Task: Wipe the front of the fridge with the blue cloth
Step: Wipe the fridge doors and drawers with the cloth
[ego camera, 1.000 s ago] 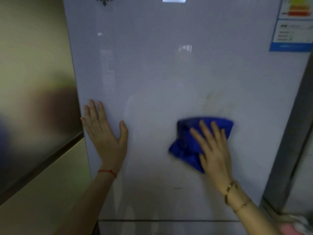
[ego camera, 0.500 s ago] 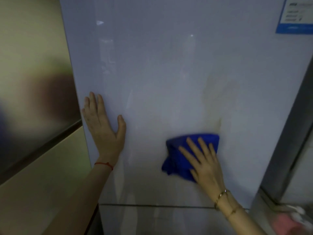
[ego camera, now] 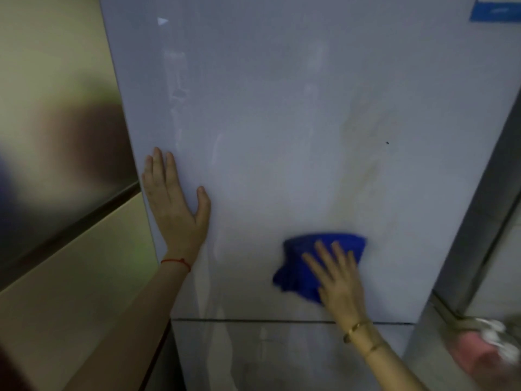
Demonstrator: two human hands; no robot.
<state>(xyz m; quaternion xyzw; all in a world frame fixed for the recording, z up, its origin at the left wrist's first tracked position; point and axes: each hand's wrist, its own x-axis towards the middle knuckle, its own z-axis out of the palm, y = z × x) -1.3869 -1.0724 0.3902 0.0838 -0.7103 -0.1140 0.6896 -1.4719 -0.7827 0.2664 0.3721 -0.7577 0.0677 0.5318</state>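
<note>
**Fridge door: hand and cloth positions**

The fridge [ego camera: 282,122] fills the centre of the head view. Its pale, glossy upper door runs down to a dark horizontal seam [ego camera: 253,320], below which a second door panel begins.

Left hand [ego camera: 176,204]: laid flat against the door near its left edge, fingers extended and close together, pointing up, thumb spread to the right. It holds nothing. A red cord [ego camera: 176,262] circles the wrist.

Right hand [ego camera: 337,277]: pressed palm-down on the blue cloth [ego camera: 307,263], fingers extended and slightly spread, pointing up and to the left. The hand pins the cloth to the door rather than closing around it. Two thin gold bracelets [ego camera: 358,333] sit on the wrist.

Blue cloth: bunched, lying against the lower right part of the upper door, just above the seam. Its top edge shows beyond the fingertips and a fold hangs out to the left of the palm. Its edges are blurred.

Door surface: a faint brownish smear [ego camera: 363,153] rises above the cloth, and pale streaks [ego camera: 177,88] run down above the left hand. A blue label [ego camera: 496,8] sits at the top right corner.

Surroundings: a beige panel [ego camera: 56,277] stands to the left. At the lower right, a pink object [ego camera: 473,354] is too blurred to identify, possibly fabric.
</note>
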